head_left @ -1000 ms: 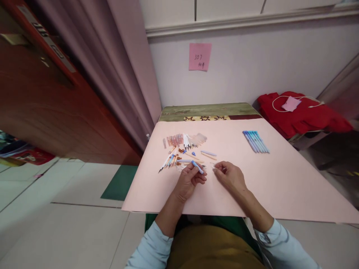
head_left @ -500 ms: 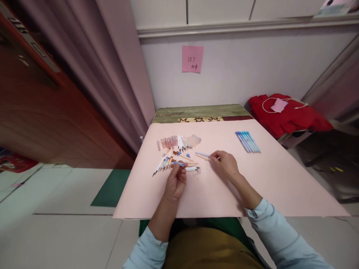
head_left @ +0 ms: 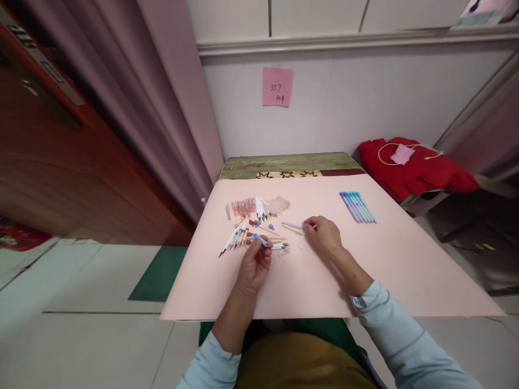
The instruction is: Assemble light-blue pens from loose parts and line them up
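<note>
My left hand (head_left: 254,267) is closed around a light blue pen part (head_left: 260,239), held just above the pink sheet (head_left: 324,281). My right hand (head_left: 324,233) reaches forward with its fingers pinched on the end of a pale blue pen barrel (head_left: 292,225) that lies on the sheet. Between and beyond the hands lies a scatter of pen parts (head_left: 253,224): refills, orange and brown pieces, clear barrels, small blue caps.
Several assembled blue pens (head_left: 358,206) lie side by side at the sheet's far right. A green wooden tabletop (head_left: 287,162) shows beyond the sheet. A red cloth pile (head_left: 413,167) sits right, a curtain and a door stand left, and a pink note (head_left: 278,86) hangs on the wall.
My right hand has moved forward and left from near my left hand to the pale blue barrel. My left hand has drawn slightly left, still holding the blue part.
</note>
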`<act>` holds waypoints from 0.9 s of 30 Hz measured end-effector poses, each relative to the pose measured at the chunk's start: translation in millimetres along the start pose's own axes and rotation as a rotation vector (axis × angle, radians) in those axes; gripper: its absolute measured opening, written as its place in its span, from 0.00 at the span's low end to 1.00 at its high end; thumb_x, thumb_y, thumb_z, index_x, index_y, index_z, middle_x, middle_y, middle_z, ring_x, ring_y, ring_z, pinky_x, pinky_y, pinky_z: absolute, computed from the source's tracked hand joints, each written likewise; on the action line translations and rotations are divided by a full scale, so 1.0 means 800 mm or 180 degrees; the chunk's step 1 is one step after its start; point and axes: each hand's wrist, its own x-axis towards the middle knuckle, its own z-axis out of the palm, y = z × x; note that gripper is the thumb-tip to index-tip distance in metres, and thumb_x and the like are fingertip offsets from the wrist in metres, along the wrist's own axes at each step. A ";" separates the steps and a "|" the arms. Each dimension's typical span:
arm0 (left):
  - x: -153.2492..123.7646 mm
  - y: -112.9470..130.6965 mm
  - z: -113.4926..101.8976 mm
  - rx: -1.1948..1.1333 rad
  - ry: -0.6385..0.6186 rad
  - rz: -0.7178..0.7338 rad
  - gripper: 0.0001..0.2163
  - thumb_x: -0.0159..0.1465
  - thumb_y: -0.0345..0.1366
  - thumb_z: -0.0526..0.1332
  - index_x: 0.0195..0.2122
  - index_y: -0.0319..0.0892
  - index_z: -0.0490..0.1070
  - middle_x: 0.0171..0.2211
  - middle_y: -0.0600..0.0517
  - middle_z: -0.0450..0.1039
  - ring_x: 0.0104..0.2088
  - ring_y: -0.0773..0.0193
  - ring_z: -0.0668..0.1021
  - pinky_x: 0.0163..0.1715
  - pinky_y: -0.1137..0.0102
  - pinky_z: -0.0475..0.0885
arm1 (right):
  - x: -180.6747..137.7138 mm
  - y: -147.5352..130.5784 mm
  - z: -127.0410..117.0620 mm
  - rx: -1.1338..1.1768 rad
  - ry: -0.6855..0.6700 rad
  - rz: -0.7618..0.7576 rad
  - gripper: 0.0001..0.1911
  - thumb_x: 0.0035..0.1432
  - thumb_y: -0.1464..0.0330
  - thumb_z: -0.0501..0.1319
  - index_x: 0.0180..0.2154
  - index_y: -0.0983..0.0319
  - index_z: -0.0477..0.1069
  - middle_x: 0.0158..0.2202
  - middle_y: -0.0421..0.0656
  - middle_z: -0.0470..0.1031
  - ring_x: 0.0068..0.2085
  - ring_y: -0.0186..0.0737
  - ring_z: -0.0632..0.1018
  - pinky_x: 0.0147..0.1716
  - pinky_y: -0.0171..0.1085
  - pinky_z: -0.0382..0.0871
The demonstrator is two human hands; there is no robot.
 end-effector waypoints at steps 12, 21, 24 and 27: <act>0.001 -0.007 -0.003 0.0187 -0.0085 0.0097 0.08 0.60 0.33 0.66 0.38 0.34 0.74 0.29 0.49 0.76 0.24 0.74 0.77 0.22 0.83 0.74 | 0.007 -0.001 0.022 -0.0380 -0.0101 -0.0166 0.13 0.61 0.62 0.56 0.38 0.53 0.79 0.41 0.41 0.77 0.39 0.41 0.75 0.32 0.36 0.59; 0.001 -0.007 -0.003 0.0167 0.0035 0.0149 0.05 0.63 0.31 0.62 0.37 0.35 0.74 0.33 0.47 0.79 0.26 0.71 0.80 0.24 0.81 0.76 | 0.007 0.000 0.019 -0.0039 0.0065 -0.0177 0.10 0.60 0.63 0.56 0.36 0.56 0.76 0.36 0.41 0.77 0.36 0.40 0.75 0.32 0.36 0.60; 0.002 -0.007 -0.003 0.0127 0.0140 0.0143 0.05 0.65 0.30 0.59 0.38 0.35 0.74 0.34 0.45 0.80 0.26 0.70 0.80 0.25 0.81 0.77 | 0.003 0.000 0.011 0.0150 0.0167 -0.0038 0.10 0.60 0.63 0.56 0.37 0.56 0.74 0.31 0.40 0.78 0.33 0.40 0.76 0.31 0.36 0.60; 0.004 -0.007 -0.002 0.0089 0.0253 0.0249 0.05 0.65 0.29 0.59 0.38 0.34 0.74 0.35 0.44 0.80 0.28 0.69 0.81 0.27 0.81 0.77 | -0.012 -0.002 0.004 0.0635 0.0345 -0.0083 0.10 0.59 0.62 0.56 0.38 0.57 0.73 0.30 0.40 0.78 0.31 0.39 0.76 0.30 0.35 0.63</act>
